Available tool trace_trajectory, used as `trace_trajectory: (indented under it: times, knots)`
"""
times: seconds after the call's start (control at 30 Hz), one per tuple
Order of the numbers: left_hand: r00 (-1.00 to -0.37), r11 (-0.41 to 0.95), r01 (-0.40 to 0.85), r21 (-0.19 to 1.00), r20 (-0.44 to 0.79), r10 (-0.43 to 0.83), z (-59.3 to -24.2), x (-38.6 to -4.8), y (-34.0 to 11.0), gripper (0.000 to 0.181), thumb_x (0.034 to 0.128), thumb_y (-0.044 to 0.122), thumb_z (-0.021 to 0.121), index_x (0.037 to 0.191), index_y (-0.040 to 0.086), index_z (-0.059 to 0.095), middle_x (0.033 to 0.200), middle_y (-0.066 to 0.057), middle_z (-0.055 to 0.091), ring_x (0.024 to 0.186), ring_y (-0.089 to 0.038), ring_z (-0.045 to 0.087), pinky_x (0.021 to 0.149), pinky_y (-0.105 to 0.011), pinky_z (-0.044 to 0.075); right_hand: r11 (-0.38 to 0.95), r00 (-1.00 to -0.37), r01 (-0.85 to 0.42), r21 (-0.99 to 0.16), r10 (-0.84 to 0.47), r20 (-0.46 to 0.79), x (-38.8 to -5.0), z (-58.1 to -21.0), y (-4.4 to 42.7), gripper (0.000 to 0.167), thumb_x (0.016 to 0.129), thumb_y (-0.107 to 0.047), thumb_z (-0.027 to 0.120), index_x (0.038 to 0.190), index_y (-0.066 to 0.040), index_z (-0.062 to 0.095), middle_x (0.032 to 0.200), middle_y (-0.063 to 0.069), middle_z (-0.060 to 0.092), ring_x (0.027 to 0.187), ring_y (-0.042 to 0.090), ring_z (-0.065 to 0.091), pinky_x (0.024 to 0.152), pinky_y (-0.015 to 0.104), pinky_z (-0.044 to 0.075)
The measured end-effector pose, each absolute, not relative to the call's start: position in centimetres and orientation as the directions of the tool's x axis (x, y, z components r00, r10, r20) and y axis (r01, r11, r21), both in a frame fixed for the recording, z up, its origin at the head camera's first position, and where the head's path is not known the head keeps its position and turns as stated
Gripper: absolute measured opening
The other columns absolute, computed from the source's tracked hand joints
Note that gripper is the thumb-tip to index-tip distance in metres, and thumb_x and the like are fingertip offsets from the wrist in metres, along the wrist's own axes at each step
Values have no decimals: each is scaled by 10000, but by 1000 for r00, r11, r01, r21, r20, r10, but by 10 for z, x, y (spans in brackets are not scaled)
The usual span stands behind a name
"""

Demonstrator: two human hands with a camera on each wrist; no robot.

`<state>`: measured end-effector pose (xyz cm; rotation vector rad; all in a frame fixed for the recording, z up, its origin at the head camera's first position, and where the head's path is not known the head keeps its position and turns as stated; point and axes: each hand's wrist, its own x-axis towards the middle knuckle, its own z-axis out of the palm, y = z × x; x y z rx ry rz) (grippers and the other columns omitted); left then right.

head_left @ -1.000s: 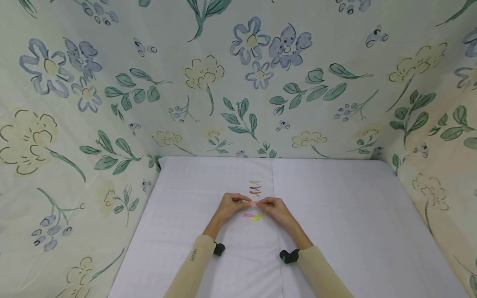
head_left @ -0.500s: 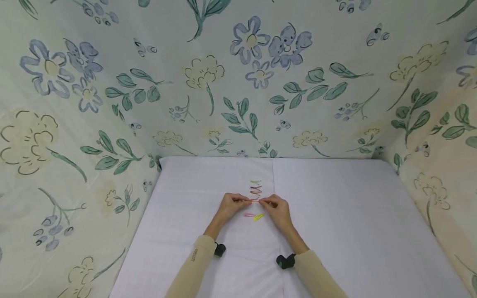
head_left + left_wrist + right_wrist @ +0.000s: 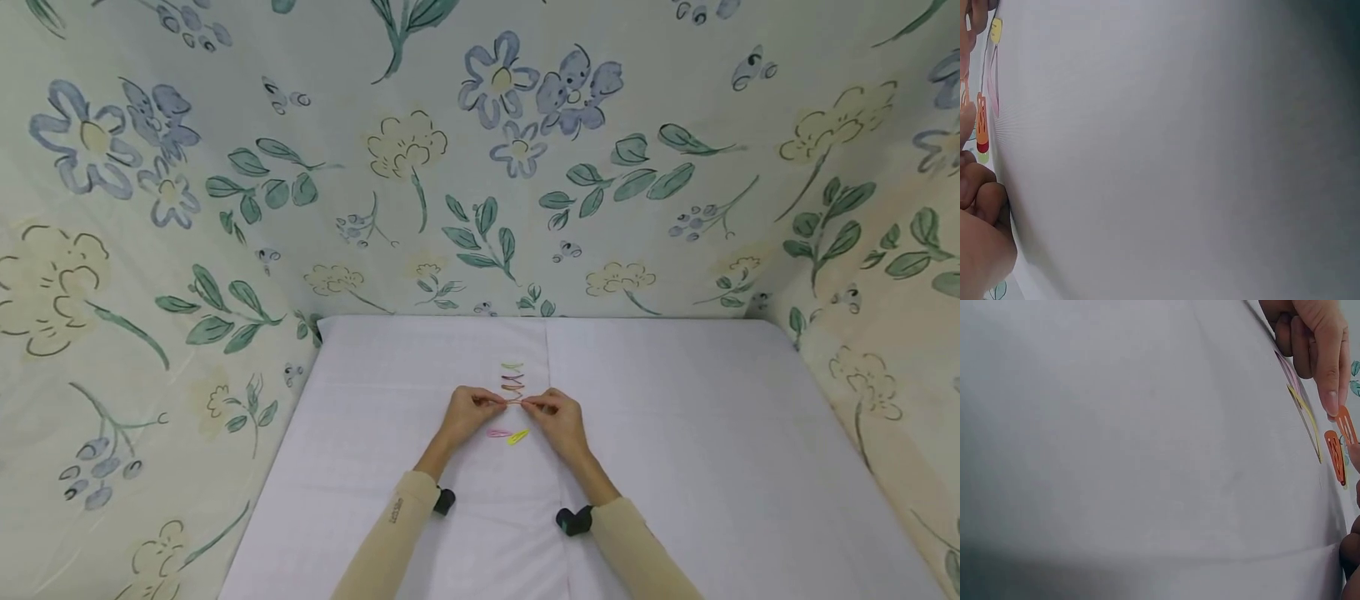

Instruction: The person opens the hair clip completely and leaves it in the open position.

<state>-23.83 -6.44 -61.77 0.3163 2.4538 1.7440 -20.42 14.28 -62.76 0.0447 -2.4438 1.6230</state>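
An orange snap hair clip is pinched between both hands, one at each end. In the head view, my left hand holds its left end with thumb and fingertips, and my right hand holds the right end. Just beyond the fingers a column of hair clips lies on the white cloth: a yellow-green clip farthest away, then a dark red clip and an orange clip. Nearer the body, below the hands, lie a pink hair clip and a yellow hair clip, close together.
A white cloth with a crease running front to back covers the table. Floral fabric hangs behind and on both sides. A dark wrist camera sits at the right cuff, another at the left.
Both hands have moved slightly away from the body with the orange clip, closer to the column. The right hand's fingers have shifted on the clip, and more of it shows between the hands.
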Motion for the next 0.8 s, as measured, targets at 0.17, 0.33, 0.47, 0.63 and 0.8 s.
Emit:
trace_trajectory:
  times: [0.17,0.33,0.47,0.63,0.8]
  knots:
    - [-970,361,142,922,58,235,-618,-244,-63,43,861,105,848,880,68,839,664,-66,685,561,-25,403,537,-167,327,485,-968,-162,-859,89,233,-209,-629,141,68,854,-159,863,875,-98,844,724,26,618,627,75,474,581,198,371]
    - [-966,456,200,867,96,241,-619,-251,-62,51,854,101,853,865,54,835,602,20,609,538,-24,420,508,-172,329,599,-965,-170,-782,60,256,-214,-629,138,92,838,-171,874,865,-89,843,672,8,600,590,58,451,556,208,360]
    - [-970,463,184,867,82,230,-618,-253,-61,53,862,94,843,873,43,832,620,17,629,551,-29,437,517,-176,345,627,-968,-171,-760,38,250,-217,-626,138,98,844,-172,869,872,-83,842,664,9,612,585,68,452,549,212,346]
    - [-975,430,152,890,64,213,-617,-253,-60,59,867,95,841,873,38,832,623,-18,634,553,-30,421,525,-173,332,632,-969,-170,-756,30,243,-218,-623,138,83,843,-169,871,876,-98,845,659,5,633,585,76,457,549,218,341]
    - [-980,366,111,924,40,195,-618,-250,-63,65,857,69,842,907,29,828,652,-51,654,574,-38,435,542,-180,349,618,-973,-169,-768,19,229,-216,-625,141,115,847,-160,865,934,-92,836,667,12,625,605,82,459,573,222,358]
